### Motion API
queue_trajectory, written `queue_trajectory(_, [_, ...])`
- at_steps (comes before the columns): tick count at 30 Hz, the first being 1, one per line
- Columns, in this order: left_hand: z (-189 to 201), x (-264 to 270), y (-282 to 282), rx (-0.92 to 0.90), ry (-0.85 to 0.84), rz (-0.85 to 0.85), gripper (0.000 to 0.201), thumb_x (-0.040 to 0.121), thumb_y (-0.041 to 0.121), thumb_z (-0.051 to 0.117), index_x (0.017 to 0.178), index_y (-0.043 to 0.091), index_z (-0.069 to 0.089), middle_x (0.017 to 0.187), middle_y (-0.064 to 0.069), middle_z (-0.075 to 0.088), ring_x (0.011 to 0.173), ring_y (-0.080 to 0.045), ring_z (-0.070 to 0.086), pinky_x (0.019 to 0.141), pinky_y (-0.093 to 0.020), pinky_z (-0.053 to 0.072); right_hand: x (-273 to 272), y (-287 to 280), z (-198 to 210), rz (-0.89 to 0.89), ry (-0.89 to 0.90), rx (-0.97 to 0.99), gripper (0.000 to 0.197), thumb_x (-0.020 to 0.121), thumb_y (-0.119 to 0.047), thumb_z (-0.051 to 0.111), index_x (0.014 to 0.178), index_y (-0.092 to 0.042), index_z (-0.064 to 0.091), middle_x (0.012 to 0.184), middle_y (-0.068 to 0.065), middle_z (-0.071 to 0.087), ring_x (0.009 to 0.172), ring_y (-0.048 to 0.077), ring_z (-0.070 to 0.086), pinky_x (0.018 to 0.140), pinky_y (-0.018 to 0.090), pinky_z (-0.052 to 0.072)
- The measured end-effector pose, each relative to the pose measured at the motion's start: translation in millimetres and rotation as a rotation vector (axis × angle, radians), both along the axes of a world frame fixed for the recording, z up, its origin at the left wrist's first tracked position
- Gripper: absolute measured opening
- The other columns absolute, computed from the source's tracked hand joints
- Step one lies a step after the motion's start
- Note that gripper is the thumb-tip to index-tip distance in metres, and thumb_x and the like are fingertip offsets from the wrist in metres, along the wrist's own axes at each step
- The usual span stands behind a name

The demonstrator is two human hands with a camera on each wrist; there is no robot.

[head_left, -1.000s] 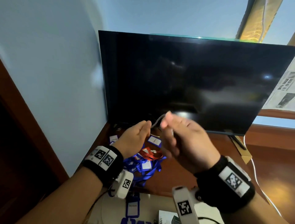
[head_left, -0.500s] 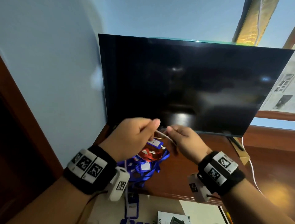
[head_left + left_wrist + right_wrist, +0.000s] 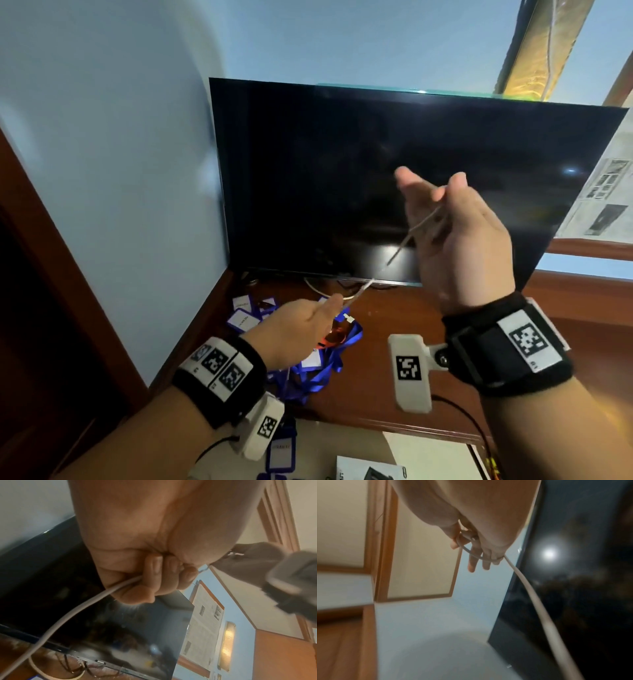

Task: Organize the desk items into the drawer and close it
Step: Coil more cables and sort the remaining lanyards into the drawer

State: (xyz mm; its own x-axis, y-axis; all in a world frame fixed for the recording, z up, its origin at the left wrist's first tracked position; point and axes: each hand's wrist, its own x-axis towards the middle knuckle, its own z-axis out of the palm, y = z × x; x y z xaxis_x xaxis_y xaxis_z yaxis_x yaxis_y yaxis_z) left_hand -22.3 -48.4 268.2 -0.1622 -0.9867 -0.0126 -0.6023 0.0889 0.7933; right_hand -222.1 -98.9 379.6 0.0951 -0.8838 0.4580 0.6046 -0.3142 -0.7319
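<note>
A thin white cable (image 3: 397, 250) runs taut between my two hands in front of the monitor. My left hand (image 3: 337, 299) hangs low over the desk and pinches the cable between thumb and curled fingers (image 3: 150, 574), and the cable (image 3: 72, 614) trails down from it to the desk. My right hand (image 3: 442, 205) is raised higher, its fingers mostly straight. The cable (image 3: 539, 601) loops around those fingers (image 3: 472, 561), and the thumb holds it there. A pile of blue lanyards with badge holders (image 3: 318, 363) lies on the desk under my left hand.
A large dark monitor (image 3: 376, 154) stands at the back of the brown desk (image 3: 394, 394). A red lanyard (image 3: 334, 337) lies in the blue pile. The open drawer (image 3: 342, 442) at the bottom holds a blue badge holder (image 3: 281, 452) and a small box (image 3: 370, 471). A wall is close on the left.
My right hand has risen up and to the right with the cable looped on it, pulling the cable taut. My left hand has dropped lower, still pinching the cable.
</note>
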Motion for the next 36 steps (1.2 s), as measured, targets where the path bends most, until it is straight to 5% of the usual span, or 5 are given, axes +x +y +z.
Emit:
queue_trajectory(9, [58,2,20,-0.451,-0.099,0.145,0.066,0.107,0.055,0.036,0.062,0.009,0.050,0.056,-0.011,0.049,0.052,-0.021,0.049,0.059,-0.041,0.045,-4,-20,-78,-0.229,1.288,-0.107,0.032,0.107,-0.036,0.048,0.081,-0.018,0.052,0.053,0.002,0.059,0.044,0.009,0.054,0.050,0.027,0.041])
queue_trajectory(20, [13,22,-27,-0.237,0.041,0.274,0.069,0.104,0.068,0.029,0.052,0.023,0.034,0.048,0.009,0.031,0.043,-0.009,0.030,0.058,-0.033,0.031,18,43,-28,0.568,0.212,0.199,0.044,0.108,-0.033,0.041,0.072,-0.008,0.047,0.046,0.006,0.036,0.032,0.015,0.038,0.059,0.034,0.046])
queue_trajectory(25, [-24,11,-10,0.095,0.046,0.091,0.065,0.102,0.069,0.033,0.055,0.024,0.035,0.055,0.003,0.030,0.052,-0.019,0.028,0.064,-0.041,0.032,8,23,-1,0.393,-0.102,0.201,0.039,0.109,-0.036,0.035,0.079,-0.014,0.047,0.115,0.022,0.074,0.113,0.031,0.071,0.096,0.033,0.056])
queue_trajectory(31, [-4,-1,21,-0.012,-0.051,-0.010,0.070,0.102,0.067,0.038,0.059,0.013,0.051,0.054,-0.007,0.048,0.055,-0.028,0.050,0.068,-0.050,0.052,8,-13,-52,-0.243,0.777,-0.162,0.031,0.108,-0.031,0.046,0.079,-0.022,0.040,0.098,-0.015,0.070,0.122,-0.002,0.061,0.099,0.025,0.044])
queue_trajectory(36, [40,6,25,-0.366,-0.161,0.055,0.065,0.105,0.054,0.046,0.056,0.012,0.052,0.052,-0.009,0.052,0.047,-0.021,0.050,0.051,-0.034,0.042,10,-6,-91,-0.117,1.334,-0.023,0.035,0.107,-0.043,0.042,0.084,-0.019,0.053,0.056,-0.005,0.059,0.046,0.000,0.053,0.052,0.022,0.041])
